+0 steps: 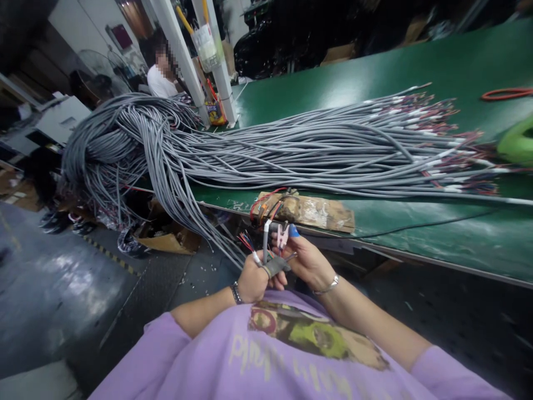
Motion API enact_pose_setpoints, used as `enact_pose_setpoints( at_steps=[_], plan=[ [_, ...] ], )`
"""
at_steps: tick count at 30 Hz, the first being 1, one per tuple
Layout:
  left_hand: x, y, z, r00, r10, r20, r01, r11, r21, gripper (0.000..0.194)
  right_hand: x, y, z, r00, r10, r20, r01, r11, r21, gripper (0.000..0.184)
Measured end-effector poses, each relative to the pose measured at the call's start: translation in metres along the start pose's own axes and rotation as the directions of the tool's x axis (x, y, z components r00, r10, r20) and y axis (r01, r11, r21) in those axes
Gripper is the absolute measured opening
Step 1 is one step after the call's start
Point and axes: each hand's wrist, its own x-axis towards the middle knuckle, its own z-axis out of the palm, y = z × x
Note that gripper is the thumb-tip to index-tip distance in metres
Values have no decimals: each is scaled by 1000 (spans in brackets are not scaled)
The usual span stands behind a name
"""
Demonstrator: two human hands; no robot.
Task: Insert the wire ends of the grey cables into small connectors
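Observation:
My left hand [255, 278] is closed around the end of a grey cable [265, 239], whose thin coloured wires fan out above my fist. Beside it my right hand [307, 260] pinches a small pink clip [283, 235] between thumb and a blue-capped fingertip, right at the cable's stripped wires. Both hands meet close to my chest, just below the edge of the green table [416, 222]. A worn wooden block [310, 211] with red wires attached sits on the table edge directly above my hands.
A large bundle of grey cables [291, 144] lies across the green table and spills over its left end toward the floor. A person in white sits at the far left. An orange cable loop [506, 93] and a green object [518, 141] lie at right.

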Motion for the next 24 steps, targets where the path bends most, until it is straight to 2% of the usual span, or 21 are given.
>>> enact_pose_setpoints(
  at_steps=[4, 8, 13, 16, 19, 24],
  plan=[
    [0, -1, 0, 1000, 8, 3, -8, 1000, 6, 55, -1, 1, 0, 1000, -22, -14, 22, 1000, 18, 18],
    [-2, -4, -5, 1000, 27, 13, -27, 1000, 9, 55, -3, 1, 2, 999, -30, -25, 30, 999, 30, 25],
    [-5, -8, -12, 998, 43, 45, -44, 999, 17, 54, -6, -3, 2, 999, -20, -31, 20, 1000, -15, 33],
    [-5, -9, -14, 998, 60, 30, -60, 998, 20, 52, -7, -6, 4, 998, -43, -51, 40, 997, -63, 28],
    [-3, -9, -13, 997, 68, 25, -68, 997, 27, 51, -8, -7, 6, 996, -71, -46, 66, 992, -104, 22],
    [2, -8, -7, 997, 60, 40, -60, 998, 9, 51, -6, -3, 5, 994, -101, -52, 95, 989, -114, 28]
  ],
)
